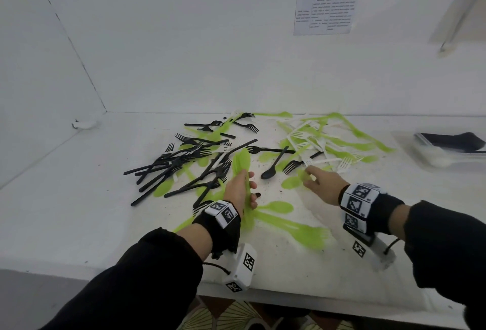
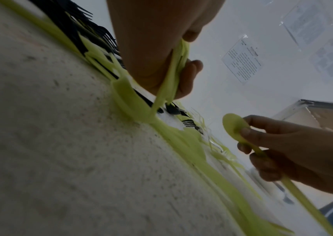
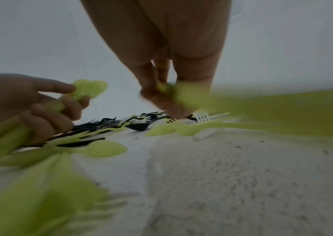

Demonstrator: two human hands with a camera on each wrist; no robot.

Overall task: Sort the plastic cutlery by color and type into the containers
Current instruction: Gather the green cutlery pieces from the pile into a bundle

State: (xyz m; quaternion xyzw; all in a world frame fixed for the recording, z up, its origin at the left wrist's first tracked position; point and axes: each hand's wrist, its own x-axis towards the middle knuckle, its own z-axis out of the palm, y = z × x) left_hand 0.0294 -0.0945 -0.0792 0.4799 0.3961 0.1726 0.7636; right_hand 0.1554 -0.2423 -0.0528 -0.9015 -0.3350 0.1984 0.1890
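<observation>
Black, white and lime-green plastic cutlery lies mixed on the white table (image 1: 79,211). My left hand (image 1: 248,187) grips a bundle of green spoons (image 1: 242,161) by the handles, bowls pointing away; the wrist view shows the handles (image 2: 173,76) running through the curled fingers (image 2: 189,71). My right hand (image 1: 309,175) pinches a single green spoon (image 1: 290,182) near its bowl (image 2: 235,126), low over the table. A black spoon (image 1: 272,169) lies between the hands. Black forks (image 1: 184,164) pile up at the left, white forks (image 1: 310,140) at the right.
A clear container (image 1: 410,145) with black spoons and a white one stands at the far right. A green fork (image 1: 302,232) and a green spoon (image 1: 278,207) lie near the front edge. A paper sheet (image 1: 326,7) hangs on the back wall.
</observation>
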